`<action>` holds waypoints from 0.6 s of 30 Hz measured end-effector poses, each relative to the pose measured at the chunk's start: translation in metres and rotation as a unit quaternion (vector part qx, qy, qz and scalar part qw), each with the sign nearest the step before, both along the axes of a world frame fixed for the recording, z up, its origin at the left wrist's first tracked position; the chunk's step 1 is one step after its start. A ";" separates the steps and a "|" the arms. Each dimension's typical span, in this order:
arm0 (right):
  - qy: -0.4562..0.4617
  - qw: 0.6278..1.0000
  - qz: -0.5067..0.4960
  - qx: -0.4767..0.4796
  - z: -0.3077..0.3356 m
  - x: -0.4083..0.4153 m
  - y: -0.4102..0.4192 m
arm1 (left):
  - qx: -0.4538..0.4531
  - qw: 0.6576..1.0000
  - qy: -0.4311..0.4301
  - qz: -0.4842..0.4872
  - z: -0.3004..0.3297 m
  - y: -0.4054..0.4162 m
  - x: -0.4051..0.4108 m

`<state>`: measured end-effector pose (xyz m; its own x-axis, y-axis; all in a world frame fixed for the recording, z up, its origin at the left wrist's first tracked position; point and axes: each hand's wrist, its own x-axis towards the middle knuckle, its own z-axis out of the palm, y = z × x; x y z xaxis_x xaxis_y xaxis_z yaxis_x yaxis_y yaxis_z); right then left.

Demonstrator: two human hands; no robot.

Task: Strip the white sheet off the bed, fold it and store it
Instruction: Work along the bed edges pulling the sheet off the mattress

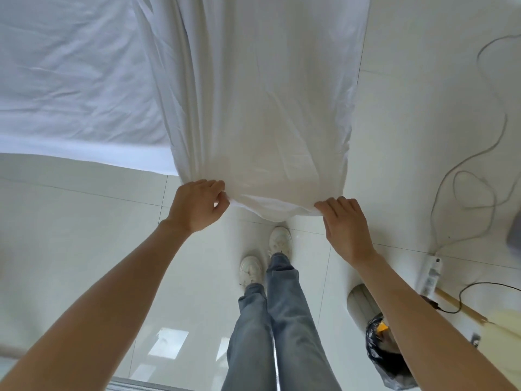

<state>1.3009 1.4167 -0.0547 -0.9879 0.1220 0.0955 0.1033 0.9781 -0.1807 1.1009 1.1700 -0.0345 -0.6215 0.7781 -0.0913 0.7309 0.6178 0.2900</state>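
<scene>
Both hands pinch the sheet's (262, 108) near edge: left hand (197, 206) at one corner, right hand (345, 224) at the other, each grip closed on cloth. The sheet hangs between bed (70, 80) and person, above the floor (84, 235)

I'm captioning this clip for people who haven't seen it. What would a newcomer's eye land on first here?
First, the white sheet stretched down the middle of the view, its near edge pinched by the left hand and the right hand above the pale tiled floor. Next, the bed at upper left, covered in wrinkled white. Then the cords and power strip on the floor at right.
</scene>
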 end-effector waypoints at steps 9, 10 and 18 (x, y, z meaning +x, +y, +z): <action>-0.175 0.984 0.012 -0.028 -0.020 0.042 -0.034 | -0.116 0.978 -0.155 -0.076 -0.027 -0.054 0.030; -0.199 0.979 0.020 -0.032 -0.024 0.041 -0.034 | -0.124 0.974 -0.173 -0.081 -0.030 -0.052 0.027; -0.081 0.954 -0.239 -0.164 -0.027 -0.043 -0.010 | 0.035 0.997 -0.063 0.004 -0.045 0.000 -0.022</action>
